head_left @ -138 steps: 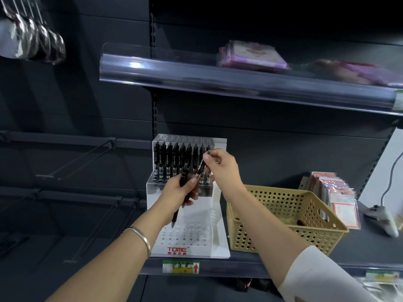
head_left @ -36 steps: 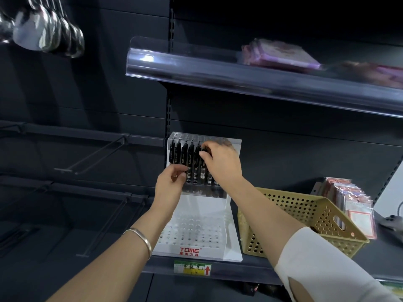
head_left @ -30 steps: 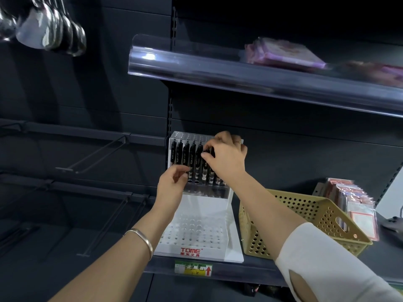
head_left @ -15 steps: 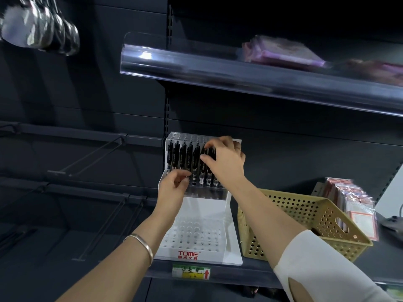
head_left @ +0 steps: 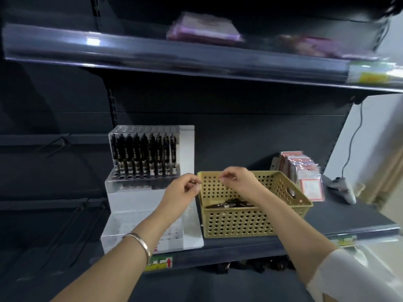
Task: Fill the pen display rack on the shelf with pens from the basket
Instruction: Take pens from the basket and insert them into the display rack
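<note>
On dark metal shelf (head_left: 331,216), clear acrylic tiered pen rack (head_left: 139,199) is stood w/ black pens (head_left: 144,155) lined along its top row. Yellow perforated plastic basket (head_left: 237,223) is set just right of it, more pens (head_left: 231,204) inside. Left hand (head_left: 183,190) & right hand (head_left: 238,182) are held by basket's left end, fingers loosely curled, nothing gripped.

I count nine pens (head_left: 144,155) along the front row of one rack (head_left: 185,149). There is one basket (head_left: 239,225), but I can't number the pens in it. I also count one left hand (head_left: 181,190), one right hand (head_left: 239,182), one bracelet (head_left: 139,243) and one controller (head_left: 343,188).
</note>
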`<state>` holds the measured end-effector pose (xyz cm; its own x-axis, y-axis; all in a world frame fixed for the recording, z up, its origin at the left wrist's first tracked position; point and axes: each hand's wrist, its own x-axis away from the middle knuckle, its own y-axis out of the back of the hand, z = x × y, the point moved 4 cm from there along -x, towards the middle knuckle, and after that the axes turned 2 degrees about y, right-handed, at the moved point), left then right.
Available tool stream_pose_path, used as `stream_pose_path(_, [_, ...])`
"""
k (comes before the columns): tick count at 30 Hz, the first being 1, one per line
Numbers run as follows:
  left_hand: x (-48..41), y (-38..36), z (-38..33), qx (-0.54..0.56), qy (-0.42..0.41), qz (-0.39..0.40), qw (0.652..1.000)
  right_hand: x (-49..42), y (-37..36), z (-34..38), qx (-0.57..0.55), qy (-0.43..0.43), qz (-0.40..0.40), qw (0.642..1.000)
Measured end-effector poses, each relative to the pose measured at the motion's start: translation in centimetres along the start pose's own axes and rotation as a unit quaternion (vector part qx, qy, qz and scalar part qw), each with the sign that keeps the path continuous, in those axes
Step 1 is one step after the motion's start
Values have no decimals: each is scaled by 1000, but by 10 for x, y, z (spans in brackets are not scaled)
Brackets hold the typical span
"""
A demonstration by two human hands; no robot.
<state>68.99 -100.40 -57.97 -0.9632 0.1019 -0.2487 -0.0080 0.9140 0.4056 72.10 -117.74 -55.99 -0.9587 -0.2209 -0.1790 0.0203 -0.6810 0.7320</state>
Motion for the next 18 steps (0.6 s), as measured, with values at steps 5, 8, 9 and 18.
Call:
stream_pose_path(5, [-25, -61, -12, -148, -18, 92, 985, 10, 32, -49, 65, -28, 24, 997])
stream_pose_path(8, [-44, -91, -14, -224, -26, 120, 967, 11, 40, -73, 80, -34, 61, 994])
stream_pose_path(9, [-50, -101, -13, -247, -21, 133, 960, 10, 40, -79, 89, -33, 80, 992])
stream_pose_path(18, [-104, -146, 32, -408, 128, 311, 849, -18, 38, -122, 92, -41, 140, 985])
